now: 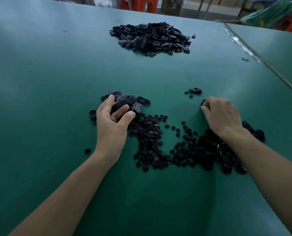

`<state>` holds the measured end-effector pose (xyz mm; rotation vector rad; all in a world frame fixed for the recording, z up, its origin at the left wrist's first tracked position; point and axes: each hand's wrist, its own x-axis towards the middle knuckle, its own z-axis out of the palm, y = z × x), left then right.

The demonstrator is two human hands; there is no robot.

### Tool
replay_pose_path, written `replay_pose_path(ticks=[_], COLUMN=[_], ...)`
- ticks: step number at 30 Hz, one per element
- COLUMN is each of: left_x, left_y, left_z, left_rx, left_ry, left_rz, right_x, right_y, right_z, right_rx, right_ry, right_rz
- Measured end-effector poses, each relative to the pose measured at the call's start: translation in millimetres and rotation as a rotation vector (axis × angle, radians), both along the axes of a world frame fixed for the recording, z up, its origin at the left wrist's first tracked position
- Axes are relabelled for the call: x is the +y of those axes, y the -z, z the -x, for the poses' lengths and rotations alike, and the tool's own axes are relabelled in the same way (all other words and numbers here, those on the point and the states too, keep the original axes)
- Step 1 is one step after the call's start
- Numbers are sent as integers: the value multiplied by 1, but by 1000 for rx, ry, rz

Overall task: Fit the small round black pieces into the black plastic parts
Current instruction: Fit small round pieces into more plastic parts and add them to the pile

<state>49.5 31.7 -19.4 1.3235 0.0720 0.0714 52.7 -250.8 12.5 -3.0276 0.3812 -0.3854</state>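
Across a green work table point(56, 74), two bare forearms reach up from the bottom of the frame. At centre left, the left hand point(112, 123) lies with its fingers spread and curled over a small heap of oval black plastic parts point(124, 100), thumb and fingertips touching several of them. At centre right, the right hand point(222, 114) rests knuckles-up, its fingertips drawn together at the table surface on a dark piece point(203, 101) that is mostly hidden; what kind of piece it is cannot be told. Between and below the hands spreads a loose scatter of small round black pieces point(150, 138), running under the right wrist into a darker cluster. Toward the top centre sits a large pile of black parts point(150, 38), well apart from the hands. Near the right hand, just above it, lies a single oval part point(195, 90) with a few round pieces beside it.
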Motion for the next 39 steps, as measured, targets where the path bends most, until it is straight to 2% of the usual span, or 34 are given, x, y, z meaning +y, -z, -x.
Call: replay_pose_path(ticks=[5,9,13,20,22,25,30,32,35,37,39], left_x=[-1,-1,0,-1,-1,0,-1,-1,-1,0,-1], left_y=[-2,-2,-2,-3,-3,-3,-3,-4,-4,-4,-4], left_z=[5,6,6,6,6,7,8,8,8,8,8], left_rx=[-110,-121,-122,-151,-153,-155,-149,-149,-152,-153,-151], left_ry=[41,55,74,89,93,102,106,109,113,116,122], left_rz=[-59,-90,-117,-134,-135,-142,-141,-138,-142,-146,-146], right_x=[4,12,11,14,15,12,11,11,7,7,10], right_y=[-4,-2,-1,0,1,0,0,0,1,2,1], right_z=[3,3,-2,-3,-3,-7,-11,-11,-13,-11,-9], right_rx=[18,-14,182,-33,14,182,118,158,241,150,37], right_ry=[-6,36,37,76,107,133,131,177,176,124,101], right_rz=[64,-32,-3,-57,-100,-68,-90,-122,-23,-59,-182])
